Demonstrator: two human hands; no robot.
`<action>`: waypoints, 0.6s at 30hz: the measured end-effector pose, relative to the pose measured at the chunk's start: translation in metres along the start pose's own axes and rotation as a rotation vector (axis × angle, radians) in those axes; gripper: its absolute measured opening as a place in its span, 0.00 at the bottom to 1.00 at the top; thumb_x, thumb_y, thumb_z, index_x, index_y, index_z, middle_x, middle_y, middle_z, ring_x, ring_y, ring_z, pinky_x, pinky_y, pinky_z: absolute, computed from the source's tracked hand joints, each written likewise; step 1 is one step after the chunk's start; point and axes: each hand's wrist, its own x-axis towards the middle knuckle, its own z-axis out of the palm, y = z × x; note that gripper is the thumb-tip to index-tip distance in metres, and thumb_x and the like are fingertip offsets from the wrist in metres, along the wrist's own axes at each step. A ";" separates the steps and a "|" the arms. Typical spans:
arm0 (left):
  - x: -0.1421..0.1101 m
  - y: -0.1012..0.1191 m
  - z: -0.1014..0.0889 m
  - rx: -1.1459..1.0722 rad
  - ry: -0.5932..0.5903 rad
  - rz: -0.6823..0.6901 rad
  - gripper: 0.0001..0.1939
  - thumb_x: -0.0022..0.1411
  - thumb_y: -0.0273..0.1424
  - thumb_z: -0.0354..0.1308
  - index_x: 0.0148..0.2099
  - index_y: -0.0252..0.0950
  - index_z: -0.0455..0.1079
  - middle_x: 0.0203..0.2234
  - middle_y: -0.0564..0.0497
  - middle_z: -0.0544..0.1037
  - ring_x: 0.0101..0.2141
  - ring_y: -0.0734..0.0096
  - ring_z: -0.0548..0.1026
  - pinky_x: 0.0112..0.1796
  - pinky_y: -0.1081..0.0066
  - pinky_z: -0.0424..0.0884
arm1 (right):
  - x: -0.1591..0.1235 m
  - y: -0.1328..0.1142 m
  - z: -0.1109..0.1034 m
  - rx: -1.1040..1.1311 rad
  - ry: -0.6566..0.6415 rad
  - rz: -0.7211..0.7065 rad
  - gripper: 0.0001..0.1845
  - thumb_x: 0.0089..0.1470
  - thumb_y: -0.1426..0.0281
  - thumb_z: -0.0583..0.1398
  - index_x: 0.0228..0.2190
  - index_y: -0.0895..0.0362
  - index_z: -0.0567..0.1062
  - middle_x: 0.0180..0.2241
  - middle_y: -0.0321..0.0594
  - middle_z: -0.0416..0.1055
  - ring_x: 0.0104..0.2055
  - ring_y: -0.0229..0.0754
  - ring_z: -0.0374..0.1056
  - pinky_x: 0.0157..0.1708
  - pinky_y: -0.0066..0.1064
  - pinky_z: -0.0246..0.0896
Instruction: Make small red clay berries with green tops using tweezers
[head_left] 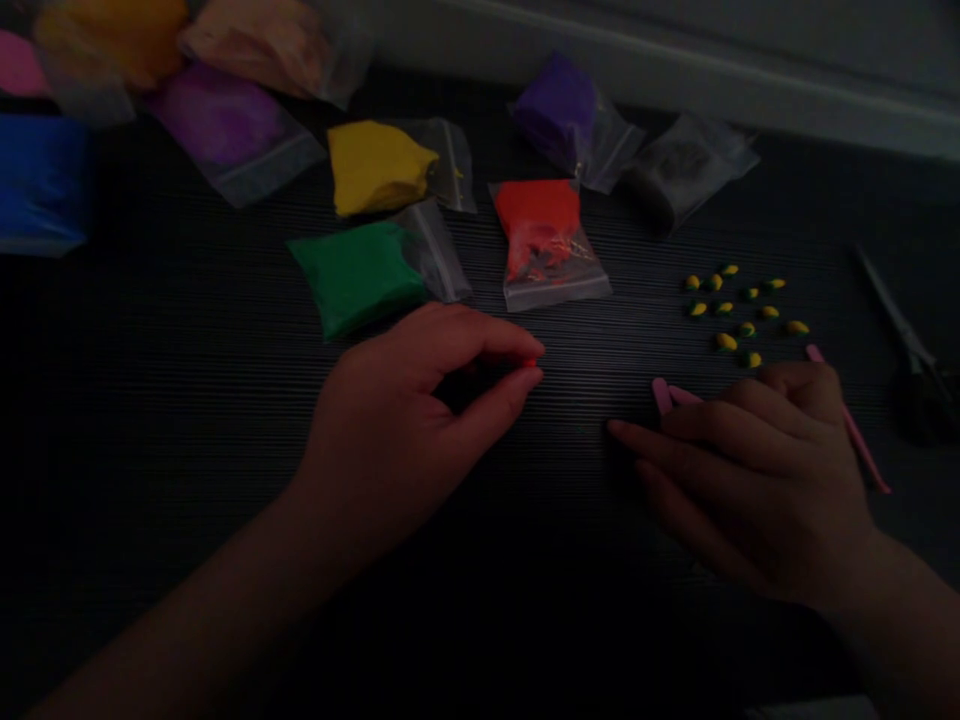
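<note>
My left hand [420, 400] is closed in a pinch, with a tiny piece of red clay [529, 363] between thumb and fingertips. It is held over the dark table, just in front of the bag of red clay [541, 225]. Palm down, my right hand [757, 470] lies low over pink modelling tools [661, 395], its index finger stretched out to the tabletop. Nothing shows in its fingers, though its underside is hidden. Another pink tool [866, 450] sticks out beyond its knuckles. Past the right hand lie several small yellow-and-green clay pieces [725, 342].
Bags of green [360, 275], yellow [382, 165], purple [555, 105] and dark grey clay [675, 170] lie along the back. More bags, among them a blue one [41, 180], are at the far left. Scissors [911, 345] lie at the right. The picture is very dark.
</note>
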 end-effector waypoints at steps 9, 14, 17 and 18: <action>0.000 0.001 0.000 0.007 -0.002 -0.014 0.06 0.55 0.31 0.55 0.36 0.42 0.71 0.31 0.58 0.76 0.29 0.79 0.71 0.33 0.78 0.68 | -0.002 -0.002 0.001 -0.036 0.006 0.001 0.17 0.47 0.66 0.60 0.41 0.50 0.72 0.29 0.35 0.71 0.29 0.41 0.60 0.33 0.42 0.46; 0.000 0.002 0.001 0.000 0.008 -0.038 0.06 0.55 0.31 0.55 0.36 0.40 0.71 0.31 0.58 0.76 0.29 0.78 0.72 0.33 0.78 0.68 | -0.001 -0.002 0.001 -0.039 0.009 -0.034 0.16 0.46 0.66 0.61 0.40 0.50 0.72 0.28 0.34 0.71 0.29 0.41 0.60 0.33 0.42 0.46; 0.000 0.002 0.001 0.004 0.001 -0.053 0.07 0.55 0.32 0.55 0.36 0.41 0.71 0.31 0.58 0.76 0.30 0.77 0.72 0.34 0.78 0.68 | -0.001 -0.001 0.002 -0.058 0.001 -0.020 0.16 0.46 0.66 0.61 0.41 0.50 0.72 0.28 0.33 0.71 0.29 0.40 0.60 0.33 0.42 0.45; 0.000 0.002 0.000 0.008 0.000 -0.057 0.07 0.55 0.32 0.55 0.36 0.41 0.71 0.31 0.58 0.76 0.30 0.77 0.72 0.34 0.77 0.68 | -0.001 -0.001 0.002 -0.066 0.005 -0.014 0.17 0.46 0.66 0.61 0.41 0.49 0.72 0.28 0.33 0.71 0.29 0.40 0.60 0.33 0.42 0.45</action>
